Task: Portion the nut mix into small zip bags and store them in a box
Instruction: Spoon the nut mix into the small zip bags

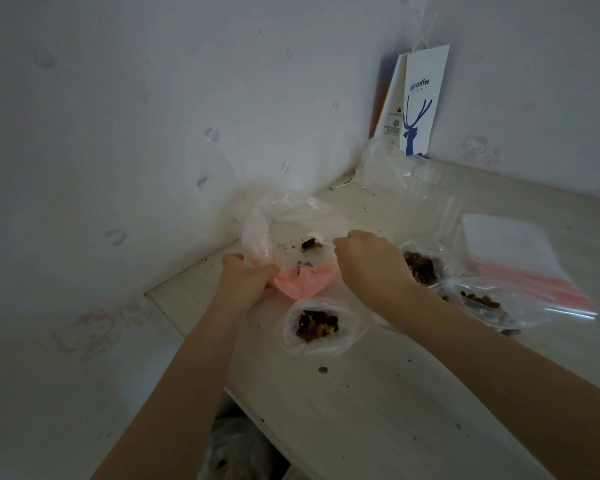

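Portioning looks nearly done to me: three small clear bags [312, 346] of dark nut mix [317, 327] sit open mid-desk, and the large clear plastic bag with a pink zip band [302, 284], at the pale desk's [378, 403] left edge, holds only scraps. The left hand [253, 278] grips its pink rim. The right hand [368, 261] seems to pinch the opposite rim, fingers hidden; sealing remains, and I see no box.

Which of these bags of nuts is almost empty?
The big clear bag held in the left hand and right hand: only a few bits lie in it. The three small bags nearby each hold a dark heap.
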